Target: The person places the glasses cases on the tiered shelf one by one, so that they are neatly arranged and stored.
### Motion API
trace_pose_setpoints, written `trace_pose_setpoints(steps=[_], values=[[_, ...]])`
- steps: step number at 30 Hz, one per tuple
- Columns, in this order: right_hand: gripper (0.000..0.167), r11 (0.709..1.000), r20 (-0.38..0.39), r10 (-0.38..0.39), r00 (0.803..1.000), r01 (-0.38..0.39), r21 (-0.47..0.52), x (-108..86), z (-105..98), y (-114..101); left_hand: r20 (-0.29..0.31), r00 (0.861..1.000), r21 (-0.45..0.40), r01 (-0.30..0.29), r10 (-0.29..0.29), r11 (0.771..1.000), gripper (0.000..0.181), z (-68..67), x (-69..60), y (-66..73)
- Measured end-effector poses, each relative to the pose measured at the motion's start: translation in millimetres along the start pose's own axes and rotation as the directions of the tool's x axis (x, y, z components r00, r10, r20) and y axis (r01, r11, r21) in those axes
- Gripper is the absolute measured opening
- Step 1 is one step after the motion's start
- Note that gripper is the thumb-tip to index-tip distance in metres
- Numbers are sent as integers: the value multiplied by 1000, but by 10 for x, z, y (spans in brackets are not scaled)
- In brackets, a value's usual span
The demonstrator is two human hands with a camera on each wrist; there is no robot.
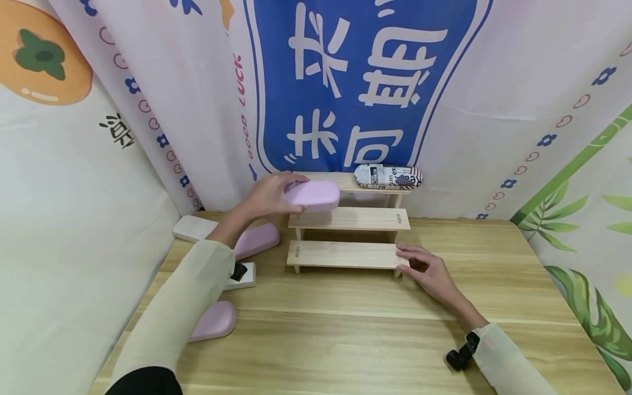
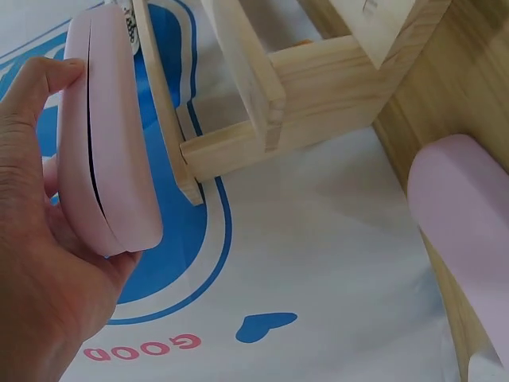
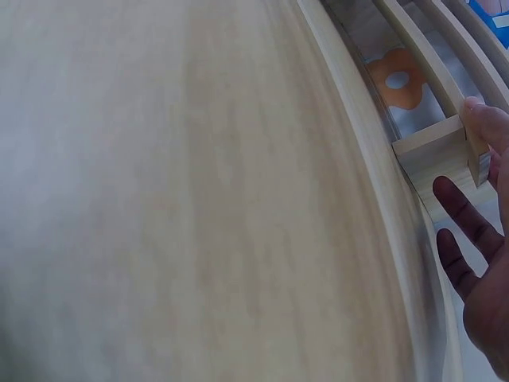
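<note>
Holding one pink case [image 1: 313, 196]: left hand [image 1: 270, 195], closed round it. Pinching one three-tier stand [image 1: 349, 218]: right hand [image 1: 430, 273]. Table [image 1: 336, 334] bears two more pink cases [image 1: 259, 240]; stand, one patterned case [image 1: 388, 176].

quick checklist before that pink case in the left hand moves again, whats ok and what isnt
1. Glossy pink rounded case gripped by the left hand: ok.
2. Pink case shut: ok, just a thin dark seam shows.
3. Three-step pale wooden stand held by the right hand: ok, at the right end of the lowest step.
4. Newsprint-patterned rounded case on the top step: ok, at its right end.
5. Pink case set down: not ok, held up.
6. Its contents: cannot tell.
</note>
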State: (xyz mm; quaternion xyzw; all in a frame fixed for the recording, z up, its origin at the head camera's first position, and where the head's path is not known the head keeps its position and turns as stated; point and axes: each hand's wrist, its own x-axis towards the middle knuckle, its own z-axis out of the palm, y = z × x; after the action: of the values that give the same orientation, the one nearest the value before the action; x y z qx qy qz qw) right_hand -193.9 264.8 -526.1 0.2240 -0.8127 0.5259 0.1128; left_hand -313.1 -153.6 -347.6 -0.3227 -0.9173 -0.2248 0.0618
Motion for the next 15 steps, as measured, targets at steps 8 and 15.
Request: trace_pose_setpoints(steps=[8,15], values=[[34,1000,-1,-11,1000,11,-3,3,3,40,12,999,7,34,-34,999,72,-26,143,-60],[38,1000,-11,-14,1000,14,-8,-15,12,251,22,998,-4,62,-62,998,72,-5,218,-86]])
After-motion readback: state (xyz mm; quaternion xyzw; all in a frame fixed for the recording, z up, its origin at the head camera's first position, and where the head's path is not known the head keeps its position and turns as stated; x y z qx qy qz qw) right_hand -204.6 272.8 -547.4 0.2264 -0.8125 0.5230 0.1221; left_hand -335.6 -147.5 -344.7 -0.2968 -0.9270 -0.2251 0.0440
